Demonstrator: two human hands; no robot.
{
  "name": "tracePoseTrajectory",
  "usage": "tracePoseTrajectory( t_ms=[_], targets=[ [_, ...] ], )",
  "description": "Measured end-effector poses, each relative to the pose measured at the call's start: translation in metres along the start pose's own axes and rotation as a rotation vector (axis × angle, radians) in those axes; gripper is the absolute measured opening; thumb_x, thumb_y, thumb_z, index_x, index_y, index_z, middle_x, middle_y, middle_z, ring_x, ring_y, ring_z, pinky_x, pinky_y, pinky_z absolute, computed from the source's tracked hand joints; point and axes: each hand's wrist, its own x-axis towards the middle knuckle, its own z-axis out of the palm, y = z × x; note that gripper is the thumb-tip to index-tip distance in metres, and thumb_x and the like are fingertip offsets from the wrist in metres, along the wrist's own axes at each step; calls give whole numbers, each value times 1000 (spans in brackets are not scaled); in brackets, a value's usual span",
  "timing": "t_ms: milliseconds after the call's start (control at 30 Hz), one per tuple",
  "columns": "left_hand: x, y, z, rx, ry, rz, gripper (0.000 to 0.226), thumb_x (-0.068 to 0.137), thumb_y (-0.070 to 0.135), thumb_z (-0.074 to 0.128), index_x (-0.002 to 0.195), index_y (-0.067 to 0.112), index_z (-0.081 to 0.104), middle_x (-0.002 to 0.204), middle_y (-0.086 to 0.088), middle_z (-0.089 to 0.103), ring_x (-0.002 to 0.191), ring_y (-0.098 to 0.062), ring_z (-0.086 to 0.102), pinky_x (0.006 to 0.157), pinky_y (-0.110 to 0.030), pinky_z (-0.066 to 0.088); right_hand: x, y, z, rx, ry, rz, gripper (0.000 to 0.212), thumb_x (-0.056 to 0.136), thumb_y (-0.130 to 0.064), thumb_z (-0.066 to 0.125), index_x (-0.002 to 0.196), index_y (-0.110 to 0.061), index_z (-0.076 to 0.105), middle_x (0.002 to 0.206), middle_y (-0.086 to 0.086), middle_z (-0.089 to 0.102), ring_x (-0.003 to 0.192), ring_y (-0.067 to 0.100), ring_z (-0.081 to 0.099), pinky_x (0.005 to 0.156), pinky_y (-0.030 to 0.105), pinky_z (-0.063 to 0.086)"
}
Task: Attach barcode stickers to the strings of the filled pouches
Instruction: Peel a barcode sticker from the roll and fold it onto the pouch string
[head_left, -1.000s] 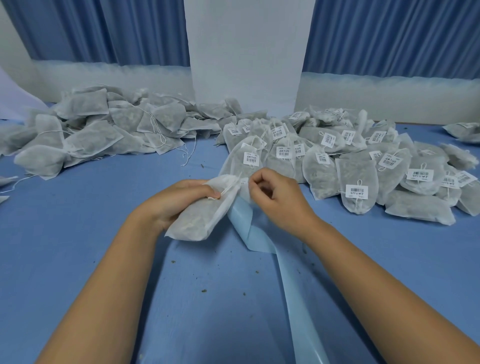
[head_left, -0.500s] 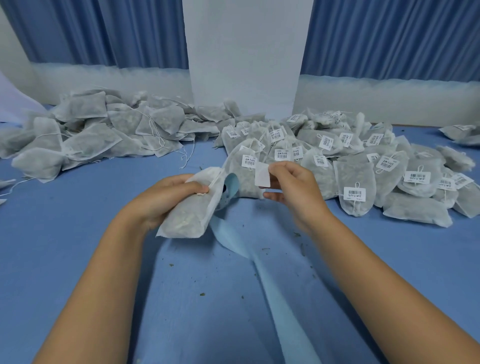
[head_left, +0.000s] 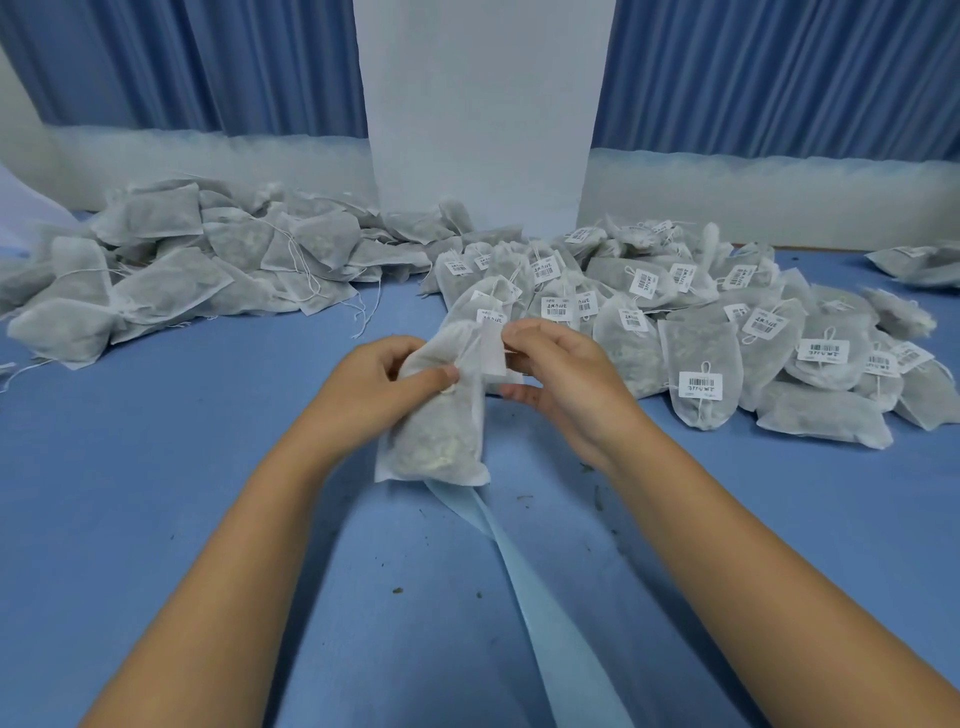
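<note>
Left hand (head_left: 374, 387) grips pouch (head_left: 441, 441), right hand (head_left: 566, 379) pinches sticker (head_left: 492, 351); labelled pile (head_left: 701, 338) behind, unlabelled pile (head_left: 156, 270) left, strip (head_left: 545, 597) beneath.

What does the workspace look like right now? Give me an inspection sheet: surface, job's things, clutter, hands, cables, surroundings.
Surface: blue table, with pouches heaped along its far side.
Job's things: pouch, filled, held at centre; sticker, white, beside its neck; unlabelled pile at far left; labelled pile at far right; pale blue backing strip trailing toward the camera.
Clutter: dark crumbs scattered on the table.
Hands: left hand grips the pouch near its top; right hand pinches the sticker.
Cables: nothing seen.
Surroundings: blue curtains and a white panel behind the table.
</note>
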Motion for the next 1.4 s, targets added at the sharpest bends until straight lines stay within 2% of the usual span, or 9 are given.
tracePoseTrajectory(
  t_ms=[200, 300, 367, 500, 600, 767, 867, 1200, 1400],
  targets=[
    [-5, 1, 17, -41, -181, -34, 32, 76, 40, 77, 99, 18, 74, 101, -10, 74, 95, -24, 71, 84, -41, 55, -2, 7, 1, -36, 1, 73, 20, 96, -14, 58, 84, -9, 73, 77, 0, 72, 71, 10, 67, 63, 22, 53],
    [-2, -3, 19, -84, -247, -80, 30, 79, 32, 79, 104, 17, 72, 98, -6, 75, 89, -16, 71, 72, -27, 55, 2, 7, -3, 5, 45, 123, 19, 94, -14, 59, 82, -8, 73, 77, 3, 72, 74, 14, 67, 74, 29, 57],
    [-1, -5, 21, -123, -285, -119, 19, 86, 20, 76, 104, 16, 71, 90, 2, 75, 83, -8, 70, 64, -16, 50, 4, 6, -5, 56, 60, 157, 16, 93, -14, 60, 83, -9, 71, 75, 2, 70, 72, 14, 65, 71, 29, 57],
    [0, -5, 24, -170, -244, -172, 25, 81, 20, 79, 103, 12, 72, 93, -5, 76, 87, -17, 70, 73, -26, 55, 6, 5, -7, 136, 108, 185, 11, 92, -15, 61, 87, -12, 70, 88, 2, 69, 83, 14, 65, 71, 26, 57],
    [2, -5, 27, -194, -132, -229, 48, 70, 32, 79, 108, 4, 70, 108, -19, 72, 104, -35, 68, 85, -43, 51, 7, 10, -11, -114, 322, -2, 17, 91, -17, 62, 76, -19, 70, 76, -7, 65, 74, 7, 58, 66, 24, 52],
    [5, -9, 35, -171, -46, -265, 39, 80, 26, 79, 109, 3, 67, 106, -18, 73, 100, -35, 70, 88, -49, 55, 4, 19, -6, -435, 445, -357, 19, 92, -14, 61, 77, -25, 64, 71, -10, 65, 68, 9, 60, 70, 31, 56],
    [7, -12, 40, -143, -15, -243, 24, 84, 24, 75, 100, 7, 68, 90, -6, 73, 75, -17, 69, 60, -30, 54, 3, 24, -4, -567, 459, -474, 11, 92, -13, 61, 83, -16, 68, 76, 0, 68, 74, 18, 63, 71, 27, 52],
    [6, -10, 44, -162, 24, -235, 22, 84, 24, 73, 99, 8, 68, 90, -7, 72, 81, -20, 69, 61, -28, 48, -5, 32, 4, -797, 342, -559, 8, 88, -13, 65, 82, -12, 70, 82, -2, 64, 72, 14, 56, 68, 28, 47],
    [3, -4, 44, -134, 36, -208, 54, 64, 46, 69, 101, 7, 67, 96, -14, 71, 86, -25, 67, 69, -37, 47, -6, 34, 6, -848, 274, -564, 6, 87, -15, 69, 84, -12, 74, 83, -3, 62, 78, 12, 55, 68, 19, 41]
  ],
)
